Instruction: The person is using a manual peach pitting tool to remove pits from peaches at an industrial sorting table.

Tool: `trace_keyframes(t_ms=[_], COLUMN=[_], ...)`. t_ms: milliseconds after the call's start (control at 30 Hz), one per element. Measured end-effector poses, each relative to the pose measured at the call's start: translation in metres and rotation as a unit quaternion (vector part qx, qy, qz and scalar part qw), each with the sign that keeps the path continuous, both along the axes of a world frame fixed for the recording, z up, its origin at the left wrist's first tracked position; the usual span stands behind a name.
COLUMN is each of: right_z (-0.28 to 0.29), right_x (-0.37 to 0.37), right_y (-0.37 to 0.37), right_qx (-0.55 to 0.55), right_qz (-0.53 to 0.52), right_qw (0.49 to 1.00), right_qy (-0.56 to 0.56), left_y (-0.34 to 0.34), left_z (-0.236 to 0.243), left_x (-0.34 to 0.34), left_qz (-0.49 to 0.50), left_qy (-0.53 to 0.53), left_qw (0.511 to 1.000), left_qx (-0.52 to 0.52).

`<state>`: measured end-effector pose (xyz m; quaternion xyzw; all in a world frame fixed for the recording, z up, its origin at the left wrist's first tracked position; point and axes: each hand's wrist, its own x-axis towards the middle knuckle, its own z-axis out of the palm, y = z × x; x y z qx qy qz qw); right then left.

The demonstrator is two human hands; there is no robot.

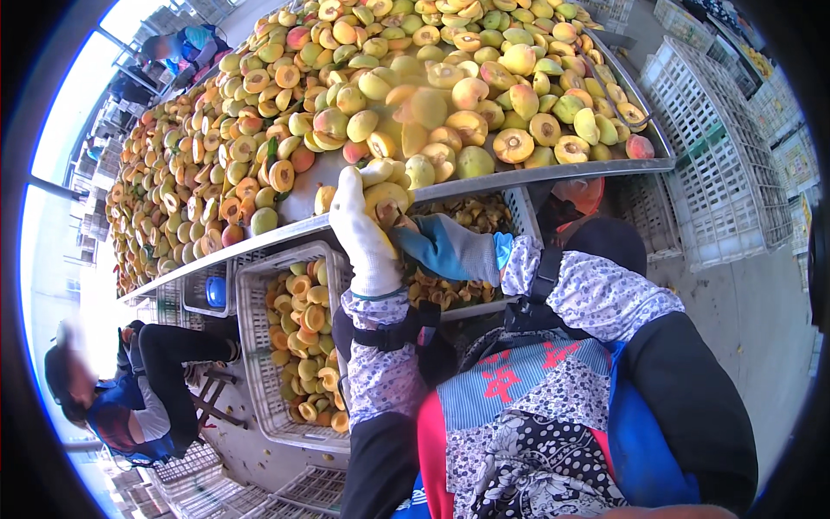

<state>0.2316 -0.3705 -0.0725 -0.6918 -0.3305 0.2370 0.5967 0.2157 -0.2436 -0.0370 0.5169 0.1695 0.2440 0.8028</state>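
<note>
My left hand [365,238], in a white glove, grips a halved yellow peach [387,201] at the near edge of the metal table [294,208]. Close against that fruit is my right hand [443,248], in a blue and grey glove. Its fingers are closed at the cut side; whatever they hold is hidden. Halved peaches [194,164], many with the pit still in the flesh, are heaped over the tabletop. Beneath my hands stands a crate [523,216] of brownish pits and scraps.
Left of my arm, a white crate [253,346] contains pitted peach halves. Stacked plastic crates [726,164] flank the table on the right. A seated person [143,389] is at the lower left, another person [194,48] at the far left. An orange container [581,197] sits under the table.
</note>
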Motion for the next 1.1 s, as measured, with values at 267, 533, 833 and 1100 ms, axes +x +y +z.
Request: trace_keyframes(t_ms=[267, 533, 833, 1100], right_z=[0.034, 0.034, 0.036, 0.029], right_x=[-0.004, -0.020, -0.016, -0.003], right_y=[-0.022, -0.025, -0.039, -0.043], right_qx=[-0.002, -0.113, -0.137, -0.044], right_qz=[0.186, 0.022, 0.042, 0.189], right_qw=[0.861, 0.949, 0.956, 0.886], right_qy=[0.474, 0.292, 0.257, 0.421], left_y=[-0.004, -0.017, -0.020, -0.027], left_z=[0.009, 0.005, 0.013, 0.004], left_x=[-0.002, 0.000, 0.000, 0.000], left_qz=[-0.139, -0.133, -0.207, -0.195], left_qy=[-0.061, -0.002, -0.007, -0.045], left_qw=[0.987, 0.985, 0.964, 0.970], left_qx=[-0.043, 0.110, 0.166, -0.140])
